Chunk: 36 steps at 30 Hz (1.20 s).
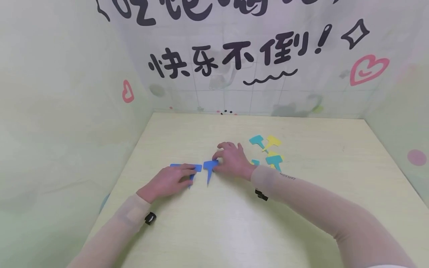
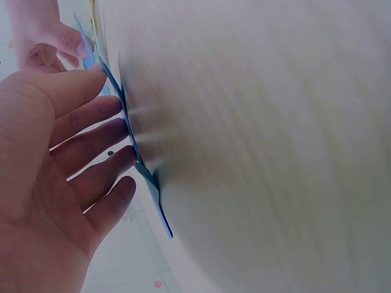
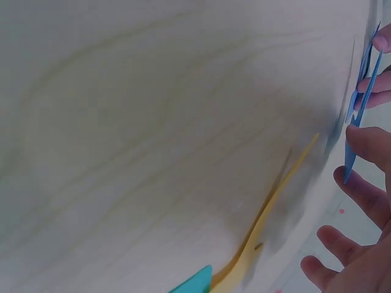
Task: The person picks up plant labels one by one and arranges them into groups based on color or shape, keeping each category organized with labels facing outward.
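The right hand (image 1: 232, 158) pinches a thin blue tag (image 1: 208, 169) between thumb and index finger, the other fingers spread loosely; the tag is flat and T-shaped, with a broad head and a stem tapering to a sharp point, which in the head view is directed toward the person; just beside it, the left hand (image 1: 167, 182) lies with its fingers extended, fingertips touching more blue tags (image 1: 198, 168) of the same smooth, plastic-looking sheet, partly hidden beneath them; from the left wrist these show nearly edge-on, as slim blue slivers along the counter (image 1: 228, 227), whose pale surface carries soft streaks of wood grain; past the right wrist lies a loose cluster of matching teal tags (image 1: 275, 160) and yellow tags (image 1: 274, 140), some overlapping; pale, close-fitting sleeves (image 1: 311, 203) cover both forearms; behind the counter hangs a whitish backdrop (image 1: 228, 85) printed with rounded black lettering, a wavy line and pink outlined hearts.
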Motion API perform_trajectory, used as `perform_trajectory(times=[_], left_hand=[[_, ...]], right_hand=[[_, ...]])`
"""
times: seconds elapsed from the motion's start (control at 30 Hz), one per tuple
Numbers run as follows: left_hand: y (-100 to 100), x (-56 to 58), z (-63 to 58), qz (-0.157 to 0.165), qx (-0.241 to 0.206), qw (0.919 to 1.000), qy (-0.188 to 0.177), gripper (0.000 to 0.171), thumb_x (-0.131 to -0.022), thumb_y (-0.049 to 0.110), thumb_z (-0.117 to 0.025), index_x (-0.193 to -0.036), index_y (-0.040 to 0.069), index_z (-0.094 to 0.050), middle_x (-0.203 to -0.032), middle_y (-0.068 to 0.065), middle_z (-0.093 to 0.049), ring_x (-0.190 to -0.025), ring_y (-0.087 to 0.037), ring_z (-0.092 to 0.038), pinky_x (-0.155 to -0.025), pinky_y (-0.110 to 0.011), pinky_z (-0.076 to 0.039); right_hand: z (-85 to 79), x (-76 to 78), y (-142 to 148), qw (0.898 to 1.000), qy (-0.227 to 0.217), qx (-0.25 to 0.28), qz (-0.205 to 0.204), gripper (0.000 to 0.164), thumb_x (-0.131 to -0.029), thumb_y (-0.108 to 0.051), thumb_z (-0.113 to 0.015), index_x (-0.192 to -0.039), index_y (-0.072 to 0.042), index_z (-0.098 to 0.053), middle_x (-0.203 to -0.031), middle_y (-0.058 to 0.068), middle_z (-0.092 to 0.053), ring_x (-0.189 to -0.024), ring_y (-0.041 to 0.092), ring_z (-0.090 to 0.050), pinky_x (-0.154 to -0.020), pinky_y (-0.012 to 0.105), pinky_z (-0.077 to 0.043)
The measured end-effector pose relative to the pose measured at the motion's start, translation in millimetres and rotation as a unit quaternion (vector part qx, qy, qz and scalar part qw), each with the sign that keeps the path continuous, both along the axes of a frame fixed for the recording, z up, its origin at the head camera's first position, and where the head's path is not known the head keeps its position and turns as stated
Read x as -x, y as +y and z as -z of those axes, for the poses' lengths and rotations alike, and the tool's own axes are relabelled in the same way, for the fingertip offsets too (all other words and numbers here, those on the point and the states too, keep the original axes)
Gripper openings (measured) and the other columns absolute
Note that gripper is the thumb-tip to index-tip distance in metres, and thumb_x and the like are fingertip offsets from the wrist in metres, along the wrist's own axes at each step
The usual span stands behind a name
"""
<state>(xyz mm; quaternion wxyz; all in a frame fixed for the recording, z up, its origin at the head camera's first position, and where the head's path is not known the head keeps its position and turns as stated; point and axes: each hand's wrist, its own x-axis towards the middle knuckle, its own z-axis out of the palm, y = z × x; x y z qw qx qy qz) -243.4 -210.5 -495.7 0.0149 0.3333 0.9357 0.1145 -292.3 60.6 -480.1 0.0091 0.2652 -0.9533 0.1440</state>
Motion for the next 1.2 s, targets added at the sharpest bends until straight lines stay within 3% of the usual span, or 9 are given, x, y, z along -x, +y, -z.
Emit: perform_trajectory(times=[0.37, 0.7, 1.2], left_hand=[[-0.1, -1.0, -0.7, 0.0, 0.008, 0.9999, 0.006, 0.044, -0.098, 0.033, -0.068, -0.136, 0.011, -0.065, -0.145, -0.004, -0.056, -0.129, -0.027, -0.056, -0.101, -0.047, -0.05], [1.6, -1.5, -2.0, -0.006, 0.009, 0.9999, 0.002, 0.044, -0.098, 0.033, -0.067, -0.136, 0.012, -0.065, -0.145, -0.004, -0.056, -0.13, -0.027, -0.055, -0.102, -0.047, -0.049], [-0.3, 0.4, 0.7, 0.009, -0.003, 0.9998, 0.016, 0.041, -0.098, 0.032, -0.067, -0.133, 0.01, -0.067, -0.143, -0.005, -0.058, -0.126, -0.026, -0.058, -0.099, -0.046, -0.052]], right_hand=[[14.2, -4.6, -3.7, 1.0, 0.009, -0.004, 0.001, 0.028, -0.085, -0.047, -0.077, -0.11, -0.033, -0.077, -0.142, 0.003, -0.053, -0.135, 0.033, -0.041, -0.11, 0.072, -0.021], [12.0, -7.9, -4.2, 1.0, 0.024, -0.009, -0.008, 0.023, -0.088, -0.045, -0.075, -0.108, -0.033, -0.078, -0.142, 0.004, -0.054, -0.134, 0.033, -0.042, -0.109, 0.073, -0.022], [13.6, -8.1, -4.1, 0.999, 0.028, -0.019, -0.015, 0.023, -0.089, -0.047, -0.075, -0.108, -0.036, -0.077, -0.142, 0.002, -0.053, -0.135, 0.031, -0.041, -0.11, 0.072, -0.022]])
